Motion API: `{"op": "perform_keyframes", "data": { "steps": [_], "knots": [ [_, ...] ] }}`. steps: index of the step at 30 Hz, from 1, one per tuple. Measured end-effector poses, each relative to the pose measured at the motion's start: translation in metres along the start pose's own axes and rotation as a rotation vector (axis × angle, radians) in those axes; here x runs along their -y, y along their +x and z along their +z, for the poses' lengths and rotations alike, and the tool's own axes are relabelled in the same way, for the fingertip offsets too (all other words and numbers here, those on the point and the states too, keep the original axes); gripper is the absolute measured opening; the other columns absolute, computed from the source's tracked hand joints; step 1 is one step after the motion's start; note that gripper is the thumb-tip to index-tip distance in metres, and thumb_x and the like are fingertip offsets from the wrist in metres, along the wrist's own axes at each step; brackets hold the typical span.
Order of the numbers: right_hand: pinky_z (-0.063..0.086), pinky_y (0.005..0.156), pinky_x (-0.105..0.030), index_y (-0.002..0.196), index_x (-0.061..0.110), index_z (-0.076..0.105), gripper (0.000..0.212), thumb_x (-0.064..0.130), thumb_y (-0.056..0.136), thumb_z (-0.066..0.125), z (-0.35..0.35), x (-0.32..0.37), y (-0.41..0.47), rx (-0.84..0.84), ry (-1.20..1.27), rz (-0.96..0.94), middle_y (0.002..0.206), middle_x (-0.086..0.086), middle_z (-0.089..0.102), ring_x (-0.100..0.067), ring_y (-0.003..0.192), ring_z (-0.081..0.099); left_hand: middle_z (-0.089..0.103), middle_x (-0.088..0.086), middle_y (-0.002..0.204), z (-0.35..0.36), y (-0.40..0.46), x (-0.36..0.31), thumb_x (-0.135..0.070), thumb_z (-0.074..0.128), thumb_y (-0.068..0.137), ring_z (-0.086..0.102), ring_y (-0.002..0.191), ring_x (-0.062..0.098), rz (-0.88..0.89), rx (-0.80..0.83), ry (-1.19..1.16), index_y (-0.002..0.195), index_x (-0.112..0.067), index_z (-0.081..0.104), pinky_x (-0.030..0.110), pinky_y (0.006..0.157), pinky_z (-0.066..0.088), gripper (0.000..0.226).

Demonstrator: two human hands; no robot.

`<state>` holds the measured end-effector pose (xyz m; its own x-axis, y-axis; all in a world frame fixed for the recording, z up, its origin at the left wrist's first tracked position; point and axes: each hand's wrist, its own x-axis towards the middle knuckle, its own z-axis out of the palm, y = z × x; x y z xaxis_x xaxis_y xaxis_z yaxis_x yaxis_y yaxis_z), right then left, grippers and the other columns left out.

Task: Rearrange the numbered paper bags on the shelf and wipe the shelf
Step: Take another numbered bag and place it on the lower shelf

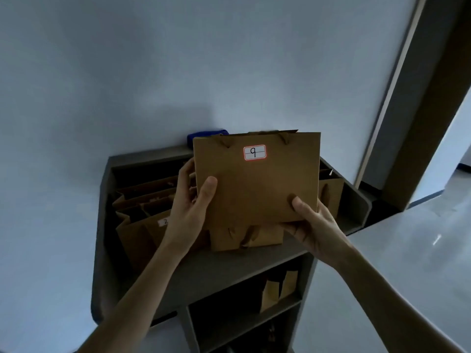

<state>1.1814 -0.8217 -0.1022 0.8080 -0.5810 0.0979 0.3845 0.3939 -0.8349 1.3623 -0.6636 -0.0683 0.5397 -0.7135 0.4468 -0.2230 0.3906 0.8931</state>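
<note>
I hold a flat brown paper bag [260,179] with a red-edged label reading 9 above the grey shelf [224,266]. My left hand [190,207] grips its left edge, thumb on the front. My right hand [312,225] grips its lower right corner, thumb on the front. Another folded brown bag [249,236] shows just below it, handles visible. Several brown bags [142,212] stand in the shelf's left part, one with a label starting with 2. One more bag [331,192] stands behind on the right. A blue cloth [201,136] lies on the shelf's top back edge.
A lower compartment holds a brown bag [277,289]. The white wall [178,72] is behind the shelf. A dark door frame [418,98] and a glossy grey floor [420,250] lie to the right.
</note>
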Motion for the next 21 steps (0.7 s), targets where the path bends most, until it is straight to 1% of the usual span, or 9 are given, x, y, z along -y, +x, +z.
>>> {"op": "perform_keyframes", "data": {
  "steps": [2, 4, 7, 10, 13, 16, 19, 21],
  "knots": [
    [0.060, 0.072, -0.038, 0.138, 0.021, 0.041, 0.101, 0.032, 0.053, 0.094, -0.003, -0.003, -0.016, -0.009, 0.009, 0.009, 0.129, -0.021, 0.054, -0.036, 0.112, 0.063, 0.052, -0.016, 0.127, 0.006, -0.014, -0.002, -0.062, 0.063, 0.074, 0.061, 0.108, 0.001, 0.000, 0.005, -0.023, 0.129, -0.049, 0.034, 0.022, 0.076, 0.056, 0.064],
    [0.060, 0.073, -0.039, 0.140, 0.020, 0.039, 0.101, 0.034, 0.055, 0.093, -0.011, -0.006, -0.030, -0.018, 0.003, 0.018, 0.130, -0.022, 0.055, -0.037, 0.111, 0.063, 0.051, -0.018, 0.125, 0.012, -0.027, 0.000, -0.054, 0.065, 0.078, 0.062, 0.105, -0.001, -0.011, 0.009, -0.032, 0.125, -0.053, 0.033, 0.020, 0.074, 0.056, 0.057],
    [0.060, 0.075, -0.042, 0.138, 0.021, 0.043, 0.099, 0.042, 0.054, 0.092, -0.026, -0.009, -0.051, -0.047, -0.020, 0.024, 0.124, -0.018, 0.063, -0.038, 0.113, 0.062, 0.052, -0.018, 0.126, 0.019, -0.046, 0.010, -0.064, 0.071, 0.067, 0.061, 0.110, 0.005, -0.032, 0.031, -0.021, 0.122, -0.063, 0.034, 0.027, 0.079, 0.057, 0.066],
    [0.061, 0.072, -0.044, 0.134, 0.023, 0.046, 0.102, 0.053, 0.047, 0.091, -0.044, -0.012, -0.070, -0.100, -0.037, 0.068, 0.117, -0.013, 0.069, -0.037, 0.108, 0.065, 0.051, -0.015, 0.128, 0.030, -0.064, 0.024, -0.060, 0.074, 0.065, 0.060, 0.113, 0.007, -0.065, 0.073, -0.034, 0.127, -0.059, 0.032, 0.029, 0.081, 0.057, 0.074],
    [0.060, 0.076, -0.047, 0.134, 0.024, 0.046, 0.104, 0.059, 0.046, 0.089, -0.066, -0.018, -0.084, -0.163, -0.062, 0.133, 0.125, -0.014, 0.063, -0.036, 0.111, 0.064, 0.048, -0.012, 0.131, 0.045, -0.077, 0.037, -0.058, 0.074, 0.066, 0.059, 0.112, 0.004, -0.121, 0.085, -0.020, 0.130, -0.055, 0.031, 0.031, 0.081, 0.058, 0.077],
    [0.059, 0.075, -0.041, 0.136, 0.025, 0.044, 0.106, 0.064, 0.046, 0.086, -0.085, -0.029, -0.098, -0.240, -0.102, 0.189, 0.132, -0.014, 0.057, -0.034, 0.113, 0.063, 0.047, -0.016, 0.130, 0.059, -0.088, 0.054, -0.063, 0.073, 0.064, 0.059, 0.111, 0.000, -0.208, 0.080, 0.015, 0.127, -0.059, 0.030, 0.034, 0.085, 0.056, 0.077],
    [0.058, 0.076, -0.040, 0.129, 0.029, 0.048, 0.101, 0.068, 0.043, 0.084, -0.102, -0.041, -0.111, -0.291, -0.148, 0.223, 0.130, -0.003, 0.060, -0.026, 0.111, 0.065, 0.047, -0.016, 0.132, 0.070, -0.101, 0.073, -0.069, 0.072, 0.060, 0.058, 0.111, 0.000, -0.282, 0.079, 0.044, 0.123, -0.063, 0.030, 0.031, 0.087, 0.055, 0.075],
    [0.058, 0.074, -0.039, 0.125, 0.032, 0.049, 0.099, 0.068, 0.040, 0.085, -0.113, -0.051, -0.121, -0.307, -0.159, 0.242, 0.123, 0.004, 0.065, -0.021, 0.107, 0.067, 0.047, -0.013, 0.135, 0.076, -0.112, 0.089, -0.068, 0.072, 0.062, 0.058, 0.114, 0.005, -0.323, 0.093, 0.062, 0.127, -0.060, 0.030, 0.035, 0.090, 0.054, 0.078]
  ]
}}
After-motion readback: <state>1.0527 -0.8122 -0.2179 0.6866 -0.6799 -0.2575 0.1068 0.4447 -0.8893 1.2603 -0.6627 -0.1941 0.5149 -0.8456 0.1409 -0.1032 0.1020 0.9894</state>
